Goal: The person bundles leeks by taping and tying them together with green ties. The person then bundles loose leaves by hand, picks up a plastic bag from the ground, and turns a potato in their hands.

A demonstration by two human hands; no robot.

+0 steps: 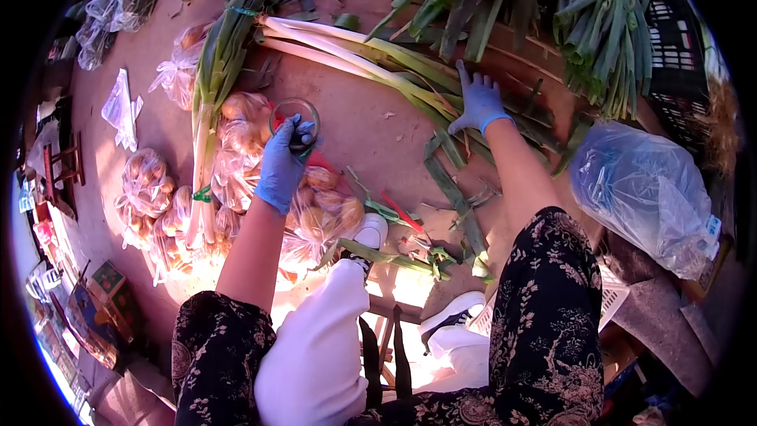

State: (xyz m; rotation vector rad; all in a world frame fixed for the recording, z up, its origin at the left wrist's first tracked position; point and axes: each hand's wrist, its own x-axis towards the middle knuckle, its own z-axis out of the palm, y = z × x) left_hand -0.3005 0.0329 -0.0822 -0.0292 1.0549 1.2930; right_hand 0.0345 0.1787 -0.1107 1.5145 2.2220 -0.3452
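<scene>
My left hand (282,164), in a blue glove, is closed around a roll of tape (295,104), whose ring stands out above the fingers. To the right, my right hand (479,104), also gloved in blue, has its fingers spread over the green leaves of some long leeks (355,59) lying on the ground. The white stalks of these leeks point left, toward a tied bundle of leeks (206,118). Green ties circle that bundle near its top and near its lower end.
Bags of round produce (240,142) lie under and left of my left hand. More leeks (603,39) and a black crate (670,39) are at the upper right. A large clear plastic bag (643,189) lies at right. Leaf scraps (461,209) litter the ground.
</scene>
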